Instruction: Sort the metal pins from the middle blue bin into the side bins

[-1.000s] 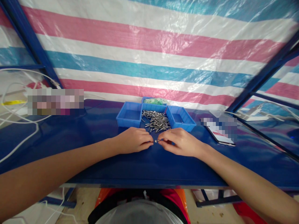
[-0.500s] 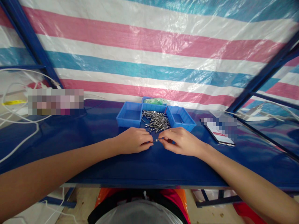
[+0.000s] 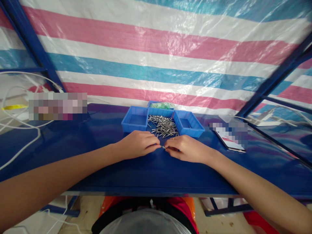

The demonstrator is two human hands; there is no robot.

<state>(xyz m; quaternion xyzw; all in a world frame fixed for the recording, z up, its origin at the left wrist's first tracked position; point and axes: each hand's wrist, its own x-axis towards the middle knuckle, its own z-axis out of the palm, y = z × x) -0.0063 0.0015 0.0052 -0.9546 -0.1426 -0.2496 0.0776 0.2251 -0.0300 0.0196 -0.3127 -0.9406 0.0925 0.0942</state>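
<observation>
My left hand (image 3: 143, 144) and my right hand (image 3: 182, 148) face each other just above the table. Between their fingertips is a small, thin metal pin (image 3: 162, 147), rivet-like in shape. Thumb and fingers of each hand pinch at one end of it, so both ends are hidden. Right behind the hands lies a heap of similar silver metal pins (image 3: 164, 126), spilling from the front of a blue bin (image 3: 161, 112).
Blue plastic bins flank the heap, one at left (image 3: 135, 120) and one at right (image 3: 188, 123). Behind stands a bin with green wrapped contents (image 3: 161, 105). A phone (image 3: 230, 143) lies at right on the blue table (image 3: 156, 175). White cables (image 3: 36, 139) run along the left.
My left hand has risen slightly and my right hand has shifted a little left. The fingertips are closer together, and less of the pin shows between them.
</observation>
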